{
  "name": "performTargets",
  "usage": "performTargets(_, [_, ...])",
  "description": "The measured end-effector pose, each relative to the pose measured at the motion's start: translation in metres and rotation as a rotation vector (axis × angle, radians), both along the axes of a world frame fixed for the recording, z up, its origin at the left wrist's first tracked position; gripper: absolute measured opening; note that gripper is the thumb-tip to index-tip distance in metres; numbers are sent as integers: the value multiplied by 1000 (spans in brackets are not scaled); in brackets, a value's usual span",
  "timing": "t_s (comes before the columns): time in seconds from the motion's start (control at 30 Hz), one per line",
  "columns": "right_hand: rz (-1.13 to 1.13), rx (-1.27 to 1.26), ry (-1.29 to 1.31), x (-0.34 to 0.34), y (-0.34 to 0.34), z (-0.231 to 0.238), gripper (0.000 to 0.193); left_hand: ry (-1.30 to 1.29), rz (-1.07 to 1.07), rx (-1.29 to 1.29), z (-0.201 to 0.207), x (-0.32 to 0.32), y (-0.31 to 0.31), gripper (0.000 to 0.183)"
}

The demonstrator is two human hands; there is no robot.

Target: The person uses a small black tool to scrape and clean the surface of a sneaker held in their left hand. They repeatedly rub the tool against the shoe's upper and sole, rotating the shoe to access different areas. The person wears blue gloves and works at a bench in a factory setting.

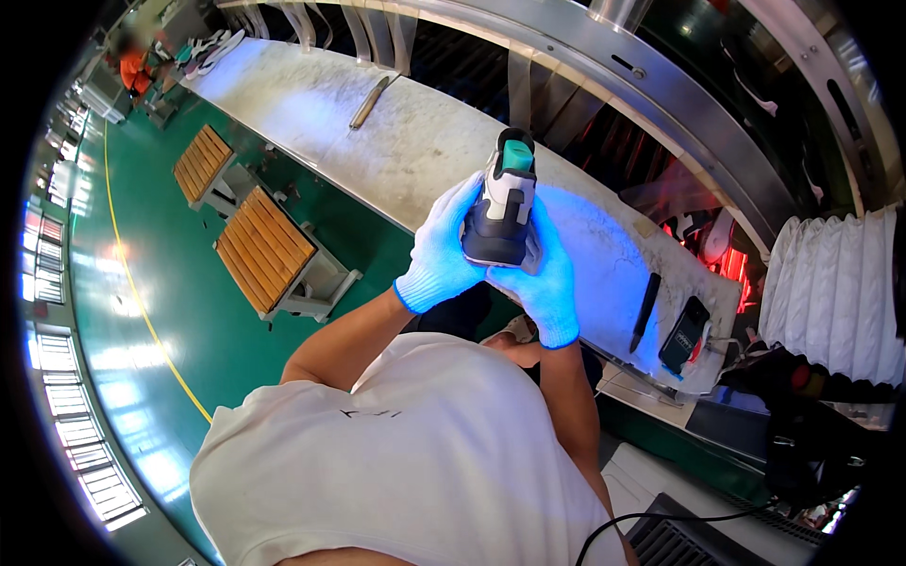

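Note:
Both my hands wear white knit gloves, tinted blue by the light, and hold up one shoe (498, 212) above the near edge of the worktable. The shoe is dark grey and white with a teal patch inside its opening; its heel end points toward me. My left hand (444, 247) wraps the shoe's left side. On the other side my right hand (540, 274) grips it low, with the thumb under the heel. The fingers behind the shoe are partly hidden.
The long pale worktable (415, 132) carries a metal-tipped tool (369, 102), a black pen-like tool (646, 311) and a phone (684, 335). Behind it runs a machine with strip curtains (533, 90) and a red glow. Wooden-slat stools (264, 250) stand left. A seated person in orange (134, 71) is far off.

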State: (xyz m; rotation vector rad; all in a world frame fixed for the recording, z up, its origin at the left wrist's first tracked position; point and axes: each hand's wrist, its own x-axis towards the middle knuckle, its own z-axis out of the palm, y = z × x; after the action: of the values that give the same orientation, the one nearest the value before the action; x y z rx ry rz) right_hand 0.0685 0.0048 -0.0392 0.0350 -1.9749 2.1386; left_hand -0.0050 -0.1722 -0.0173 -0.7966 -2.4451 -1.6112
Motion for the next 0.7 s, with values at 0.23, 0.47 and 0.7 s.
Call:
performTargets(0.23, [-108, 11, -62, 31, 2, 36, 114, 342, -15, -76, -8, 8, 26, 95])
performTargets(0.47, [-128, -157, -89, 62, 65, -28, 102, 451, -525, -233, 29, -30, 45, 114])
performTargets(0.7, [-233, 591, -193, 104, 118, -23, 86, -226, -870, -527, 9, -79, 90, 101])
